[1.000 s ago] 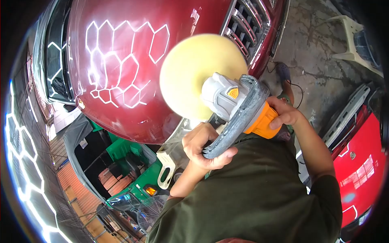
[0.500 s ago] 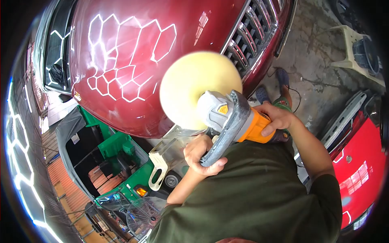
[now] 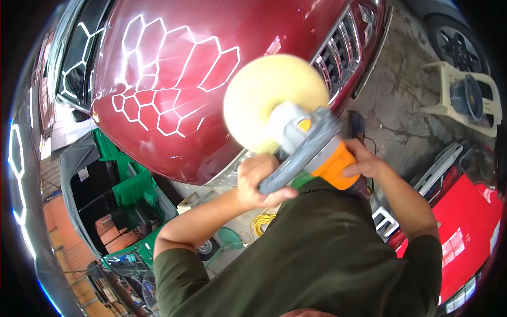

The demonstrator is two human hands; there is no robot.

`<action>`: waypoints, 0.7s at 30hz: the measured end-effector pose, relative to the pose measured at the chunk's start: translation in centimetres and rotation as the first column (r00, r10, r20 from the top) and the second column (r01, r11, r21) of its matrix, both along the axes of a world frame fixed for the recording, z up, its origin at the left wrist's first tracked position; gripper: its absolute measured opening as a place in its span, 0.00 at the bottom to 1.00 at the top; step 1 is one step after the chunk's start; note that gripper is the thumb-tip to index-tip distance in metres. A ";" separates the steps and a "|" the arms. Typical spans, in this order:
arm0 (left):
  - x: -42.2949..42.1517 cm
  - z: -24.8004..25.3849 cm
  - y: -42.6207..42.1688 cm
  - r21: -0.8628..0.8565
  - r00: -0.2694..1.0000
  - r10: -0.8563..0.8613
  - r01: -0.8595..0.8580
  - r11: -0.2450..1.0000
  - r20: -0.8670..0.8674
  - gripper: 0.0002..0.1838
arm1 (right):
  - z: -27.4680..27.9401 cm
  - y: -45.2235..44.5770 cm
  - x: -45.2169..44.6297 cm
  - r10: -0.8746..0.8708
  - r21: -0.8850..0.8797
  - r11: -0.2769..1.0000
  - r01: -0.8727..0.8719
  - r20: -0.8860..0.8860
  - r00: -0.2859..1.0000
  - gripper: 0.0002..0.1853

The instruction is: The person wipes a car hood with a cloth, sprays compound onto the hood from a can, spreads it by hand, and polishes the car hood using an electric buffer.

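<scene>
My left hand (image 3: 253, 179) is wrapped round the grey loop handle of an orange and grey car polisher (image 3: 334, 166). Behind it, my right hand (image 3: 364, 161) grips the orange body. The round, pale yellow foam pad (image 3: 253, 98) is blurred at its rim. It lies over the front part of a dark red car hood (image 3: 174, 150), near the chrome grille (image 3: 340, 50); whether the pad touches the paint I cannot tell. White hexagon light reflections cover the hood left of the pad.
At the right, a beige plastic chair (image 3: 442, 87) holds a dark basin (image 3: 467, 98) near a car wheel (image 3: 457, 45). A bright red car panel (image 3: 459, 232) is lower right. At left stands a green vehicle (image 3: 132, 190). A yellow coil (image 3: 261, 224) lies on the floor.
The polisher has shifted right and slightly up in the view, still in both hands. My left forearm reaches further out, and the camera view has shifted.
</scene>
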State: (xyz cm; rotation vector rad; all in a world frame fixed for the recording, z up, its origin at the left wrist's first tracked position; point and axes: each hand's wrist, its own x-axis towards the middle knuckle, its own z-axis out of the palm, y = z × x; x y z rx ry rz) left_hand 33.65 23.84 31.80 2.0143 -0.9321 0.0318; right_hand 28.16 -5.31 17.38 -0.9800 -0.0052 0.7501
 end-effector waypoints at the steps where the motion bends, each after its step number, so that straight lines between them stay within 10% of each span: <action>1: 1.1 0.7 -1.2 0.044 0.997 0.075 -0.076 0.996 0.013 0.31 | 0.0 -0.9 1.2 0.061 0.129 0.990 -0.057 -0.025 0.998 0.46; 4: 1.6 3.6 -4.6 0.059 0.843 0.392 -0.400 0.915 -0.368 0.30 | 2.4 -2.6 2.8 0.015 0.189 0.982 0.000 -0.078 0.997 0.46; 15: -6.8 2.1 3.0 -0.156 0.892 0.338 -0.396 0.905 -0.300 0.23 | 7.4 0.4 5.6 0.435 -0.139 0.898 -0.418 0.129 0.891 0.40; 21: 5.7 4.7 -7.3 -0.179 0.774 0.630 -0.630 0.755 -0.065 0.29 | 9.7 -4.6 5.6 0.005 0.127 0.992 0.002 -0.058 0.998 0.42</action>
